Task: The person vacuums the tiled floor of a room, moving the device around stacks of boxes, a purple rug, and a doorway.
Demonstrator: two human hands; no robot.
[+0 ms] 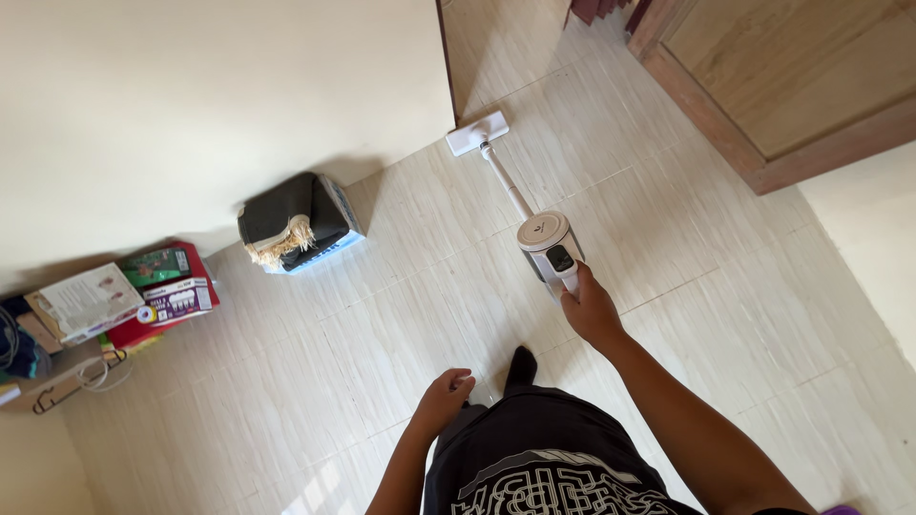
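I see the right hand (591, 310) clenched around the handle of a white stick vacuum (551, 250), grasping it just below the round motor body with its small dark display. From the body a thin white wand runs up and to the left to the flat white floor head (477, 133), which rests on the pale tiled floor (401, 315) just beside the base of the cream wall (210, 105), near the wall's corner edge.

The left hand (445, 396) hangs free in front of the dark printed shirt (544, 467), fingers loosely curled, grasping nothing. One dark-socked foot (521, 366) shows on the tiles between the two hands.

Items around the working area:
- A box draped with a dark fringed cloth (291, 224) stands against the wall, left of the floor head and well apart from it.
- A pile of red and white cartons (157, 291) and papers lies farther left along the wall (with a loose cable beside it).
- A wooden door frame (763, 105) occupies the upper right, well apart from the floor head.

The stretch of tiles between the wand and the cloth-covered box carries nothing I can see.
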